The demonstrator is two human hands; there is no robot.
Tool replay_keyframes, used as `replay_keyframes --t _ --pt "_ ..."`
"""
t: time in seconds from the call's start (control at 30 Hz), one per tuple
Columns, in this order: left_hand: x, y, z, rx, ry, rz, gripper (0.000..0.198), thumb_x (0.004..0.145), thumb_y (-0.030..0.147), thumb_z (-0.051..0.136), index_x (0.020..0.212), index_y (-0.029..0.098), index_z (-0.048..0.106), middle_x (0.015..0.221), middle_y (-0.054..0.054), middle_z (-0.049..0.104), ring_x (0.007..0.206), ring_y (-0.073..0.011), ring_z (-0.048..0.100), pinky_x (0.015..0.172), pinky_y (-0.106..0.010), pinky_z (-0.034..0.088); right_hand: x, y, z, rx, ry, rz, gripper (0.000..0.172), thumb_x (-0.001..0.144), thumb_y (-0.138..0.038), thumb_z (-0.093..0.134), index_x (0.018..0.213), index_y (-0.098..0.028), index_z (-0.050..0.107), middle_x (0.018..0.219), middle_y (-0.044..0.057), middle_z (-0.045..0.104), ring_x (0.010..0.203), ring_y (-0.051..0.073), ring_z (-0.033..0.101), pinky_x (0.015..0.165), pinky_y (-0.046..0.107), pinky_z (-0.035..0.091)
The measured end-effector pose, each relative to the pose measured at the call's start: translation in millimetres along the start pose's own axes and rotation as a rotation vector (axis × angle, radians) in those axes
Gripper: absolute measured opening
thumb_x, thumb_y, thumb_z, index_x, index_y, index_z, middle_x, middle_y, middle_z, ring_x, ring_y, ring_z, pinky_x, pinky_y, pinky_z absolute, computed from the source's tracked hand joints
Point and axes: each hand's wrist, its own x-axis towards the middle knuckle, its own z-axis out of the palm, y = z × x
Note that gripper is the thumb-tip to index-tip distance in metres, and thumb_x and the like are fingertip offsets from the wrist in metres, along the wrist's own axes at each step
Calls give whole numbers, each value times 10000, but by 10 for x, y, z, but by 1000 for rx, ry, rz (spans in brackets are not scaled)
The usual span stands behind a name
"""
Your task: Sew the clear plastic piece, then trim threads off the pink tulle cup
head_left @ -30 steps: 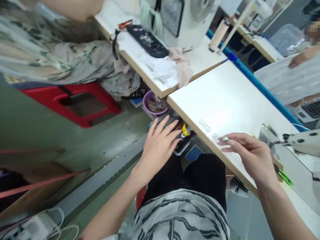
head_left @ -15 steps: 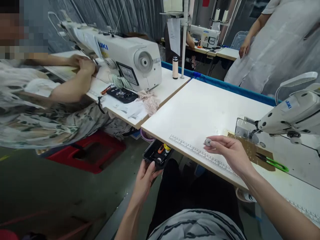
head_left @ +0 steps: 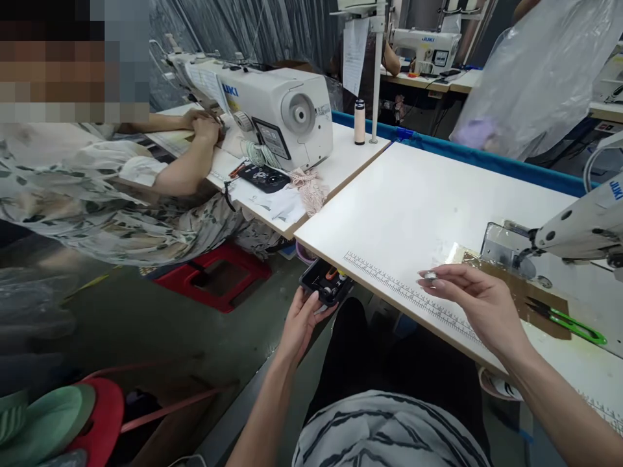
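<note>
My left hand grips the near end of a small black drawer under the table's left corner, thumb on its rim. Inside lie an orange-handled tool and small round pieces too dark to name. Above the tabletop, my right hand pinches a small metal bobbin between thumb and fingertips, its side turned towards me. Just below it runs a ruler scale printed along the table edge. Green thread snips lie right of my right hand, on a brown taped patch.
A sewing machine stands on the right of my white table. On the left, a co-worker's hands are at another sewing machine. A thread cone stands behind, and a red stool is on the floor.
The view has swung left, so things sit further right. In my right fingers the bobbin has tipped from face-on to edge-on. Less of the drawer's inside shows. A person behind has moved.
</note>
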Motion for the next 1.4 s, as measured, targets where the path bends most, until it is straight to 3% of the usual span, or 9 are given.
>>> replay_keyframes --t 0.17,0.3,0.33,0.4,0.47,0.53,0.87,1.17,1.4 --pt "-100 49 4 61 122 -4 627 826 430 703 1393 325 457 1480 -50 477 1290 -287 529 947 -404 571 -91 46 170 -218 31 -231 153 837 -344 729 949 -243 756 987 62 769 908 253 741 811 394 644" --pt "-427 56 156 303 399 377 360 844 409 686 1159 284 564 1276 -48 578 1104 -178 592 735 -223 554 -170 117 278 -395 5 -465 151 892 -222 655 1004 -280 738 1022 29 763 988 251 725 872 411 626" --pt "-528 62 239 331 354 426 266 851 379 684 1074 270 590 1121 -39 621 953 -148 619 651 -205 531 -190 128 302 -426 -22 -520 181 893 -186 646 1012 -290 733 1038 22 759 1000 247 721 894 412 615" --pt "-698 78 442 284 -5 274 201 851 349 683 1020 252 631 962 -37 668 814 -145 647 567 -209 521 -230 147 346 -481 -83 -615 251 884 -126 638 1034 -308 723 1092 19 740 1022 237 708 905 399 600" --pt "-792 91 643 90 -314 89 295 841 327 697 1125 265 642 1053 -52 690 947 -184 671 692 -276 595 -272 165 385 -521 -131 -674 302 874 -92 636 1060 -317 715 1143 32 710 1043 233 687 871 382 597" --pt "-817 88 790 -70 -417 16 299 850 294 691 1148 279 671 1066 -36 705 1003 -169 667 817 -304 602 -312 182 418 -549 -158 -697 319 874 -89 630 1078 -321 707 1160 48 685 1049 236 670 846 384 591" --pt "-908 14 815 -43 -288 87 298 721 211 813 970 218 650 833 11 747 808 -110 702 790 -218 545 -428 95 488 -620 -318 -811 400 858 -62 595 1179 -285 678 1113 87 656 1071 244 629 865 402 569" --pt "-1033 15 723 -187 -448 -110 386 585 127 874 879 128 624 727 3 717 670 -87 672 678 -187 532 -343 71 246 -375 -758 -572 365 876 -82 637 1102 -351 736 1011 25 694 947 192 671 1076 481 461" --pt "-1058 -152 555 -389 -473 -342 348 658 220 852 936 104 677 780 -61 721 716 -164 722 723 -273 597 -439 222 370 -305 -609 -369 167 869 -137 668 876 -285 746 836 25 668 792 163 642 780 316 572"
